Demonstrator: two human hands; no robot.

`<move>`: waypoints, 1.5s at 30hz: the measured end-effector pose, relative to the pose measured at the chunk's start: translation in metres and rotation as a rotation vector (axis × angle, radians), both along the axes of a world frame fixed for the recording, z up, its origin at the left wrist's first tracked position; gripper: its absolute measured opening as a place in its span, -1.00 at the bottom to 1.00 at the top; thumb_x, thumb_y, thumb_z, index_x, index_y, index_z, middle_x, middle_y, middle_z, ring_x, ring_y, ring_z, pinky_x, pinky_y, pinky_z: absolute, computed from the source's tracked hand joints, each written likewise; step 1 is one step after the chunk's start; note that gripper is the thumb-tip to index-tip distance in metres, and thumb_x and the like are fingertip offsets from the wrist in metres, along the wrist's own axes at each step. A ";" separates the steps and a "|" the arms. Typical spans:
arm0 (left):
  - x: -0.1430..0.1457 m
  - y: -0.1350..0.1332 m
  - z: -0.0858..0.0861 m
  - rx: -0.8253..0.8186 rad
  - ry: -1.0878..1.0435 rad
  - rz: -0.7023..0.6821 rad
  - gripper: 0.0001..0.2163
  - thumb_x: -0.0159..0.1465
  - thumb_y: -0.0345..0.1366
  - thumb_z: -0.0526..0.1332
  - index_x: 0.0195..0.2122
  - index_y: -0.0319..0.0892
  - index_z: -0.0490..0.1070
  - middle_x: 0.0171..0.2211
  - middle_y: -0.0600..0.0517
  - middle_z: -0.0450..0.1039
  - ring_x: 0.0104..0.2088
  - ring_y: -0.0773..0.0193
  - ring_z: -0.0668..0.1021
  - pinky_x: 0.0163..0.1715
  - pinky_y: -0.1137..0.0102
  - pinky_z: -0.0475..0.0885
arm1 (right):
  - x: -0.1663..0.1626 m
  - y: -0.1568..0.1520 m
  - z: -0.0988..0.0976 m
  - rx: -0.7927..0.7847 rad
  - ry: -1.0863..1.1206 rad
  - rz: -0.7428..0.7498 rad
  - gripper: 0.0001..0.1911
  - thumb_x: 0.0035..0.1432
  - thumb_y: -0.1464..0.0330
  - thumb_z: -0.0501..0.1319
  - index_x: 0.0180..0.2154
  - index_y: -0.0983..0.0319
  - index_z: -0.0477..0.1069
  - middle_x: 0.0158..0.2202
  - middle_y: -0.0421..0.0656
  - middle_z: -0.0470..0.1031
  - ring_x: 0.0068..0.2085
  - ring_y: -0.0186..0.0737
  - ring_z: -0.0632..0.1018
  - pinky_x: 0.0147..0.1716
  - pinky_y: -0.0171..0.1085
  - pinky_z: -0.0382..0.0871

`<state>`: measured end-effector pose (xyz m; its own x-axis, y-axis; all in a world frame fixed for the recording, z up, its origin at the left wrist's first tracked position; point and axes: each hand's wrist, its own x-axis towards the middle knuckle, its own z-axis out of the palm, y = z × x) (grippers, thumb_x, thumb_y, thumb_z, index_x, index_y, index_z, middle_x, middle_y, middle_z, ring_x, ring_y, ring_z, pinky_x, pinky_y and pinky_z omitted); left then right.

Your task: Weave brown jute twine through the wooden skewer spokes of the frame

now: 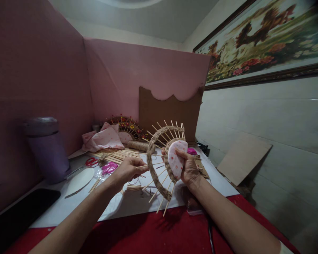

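Got red cloth [137, 234] right below the stick-and-twine fan [167, 165]. Holding that fan up over the white-covered tabletop [219, 186], with the right hand [190, 170] clamped on its dotted fabric middle [175, 161]. Pinching a stick [157, 163] at the fan's outer arc [154, 176] with the left hand [131, 169], so grip together on that. Also got a pink packet [109, 168] left of the fan, plus red-handled scissors [92, 162] and a purple bottle [49, 151] farther left. Past the fan, off to its left, can spot a twine roll [141, 145], crumpled pink cloth [106, 137] and another, flowered fan [125, 123]. Behind the fan, got brown cardboard [169, 110] with a kinda wavy top.
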<state>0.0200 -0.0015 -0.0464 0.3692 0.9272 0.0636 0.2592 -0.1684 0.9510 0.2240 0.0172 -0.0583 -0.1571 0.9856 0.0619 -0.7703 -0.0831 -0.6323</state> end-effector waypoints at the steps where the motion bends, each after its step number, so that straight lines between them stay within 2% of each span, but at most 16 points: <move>1: 0.000 0.000 0.000 -0.005 -0.004 0.000 -0.72 0.03 -0.16 0.21 -0.66 -0.20 0.21 -0.74 0.21 0.03 -0.70 0.48 0.04 -0.67 0.46 -0.13 | 0.000 0.000 0.000 -0.004 0.000 -0.007 -0.89 -0.13 0.44 0.19 -0.44 0.30 0.44 -0.49 -0.11 0.55 -0.49 -0.17 0.55 -0.37 -0.19 0.47; 14: -0.001 0.001 0.000 0.004 -0.013 -0.027 -0.70 0.05 -0.15 0.21 -0.68 -0.19 0.17 -0.75 0.20 0.00 -0.70 0.48 0.03 -0.67 0.45 -0.14 | -0.001 -0.001 0.002 0.010 -0.023 -0.029 -0.87 -0.13 0.43 0.17 -0.44 0.31 0.45 -0.49 -0.09 0.56 -0.50 -0.15 0.55 -0.40 -0.17 0.48; 27: 0.001 -0.002 0.003 -0.014 -0.006 -0.013 -0.70 0.02 -0.15 0.21 -0.69 -0.19 0.18 -0.76 0.22 0.01 -0.70 0.48 0.04 -0.67 0.46 -0.13 | -0.001 -0.002 0.003 0.039 -0.033 0.018 -0.84 -0.15 0.41 0.18 -0.42 0.31 0.44 -0.44 -0.05 0.56 -0.42 -0.11 0.57 -0.36 -0.15 0.48; 34: 0.001 -0.001 0.002 -0.016 -0.011 -0.015 -0.71 0.02 -0.15 0.22 -0.67 -0.20 0.21 -0.75 0.21 0.03 -0.70 0.48 0.03 -0.67 0.46 -0.13 | -0.001 -0.002 0.003 0.009 -0.044 0.009 -0.82 -0.14 0.42 0.15 -0.40 0.31 0.44 -0.47 -0.05 0.56 -0.48 -0.11 0.56 -0.40 -0.14 0.48; 45: 0.003 -0.001 0.002 -0.060 -0.024 -0.001 -0.70 -0.02 -0.13 0.24 -0.67 -0.20 0.21 -0.77 0.22 0.02 -0.71 0.49 0.03 -0.67 0.45 -0.15 | -0.002 -0.003 0.004 0.009 -0.046 0.019 -0.80 -0.14 0.42 0.15 -0.39 0.33 0.45 -0.46 -0.03 0.56 -0.47 -0.11 0.57 -0.36 -0.13 0.48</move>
<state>0.0226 -0.0025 -0.0444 0.3693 0.9291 0.0166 0.2364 -0.1113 0.9653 0.2221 0.0142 -0.0547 -0.1791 0.9818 0.0629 -0.7388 -0.0920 -0.6676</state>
